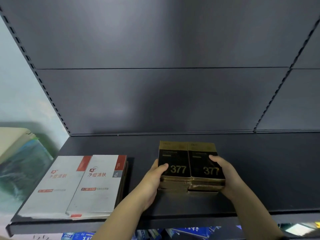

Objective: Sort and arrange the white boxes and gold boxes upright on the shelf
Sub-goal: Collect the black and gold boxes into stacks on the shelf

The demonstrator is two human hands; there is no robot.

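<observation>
Sorting looks done, standing not begun: left hand (155,177) and right hand (223,172) grip flat gold boxes (190,163); white boxes (81,184) lie flat left of them on the shelf (259,170).

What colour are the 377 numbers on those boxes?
Gold, on the gold boxes' black tops; head view shows best.

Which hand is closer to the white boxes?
Left. The left hand grips the gold boxes on the side facing the white boxes; the right hand holds their opposite side, farther away.
</observation>
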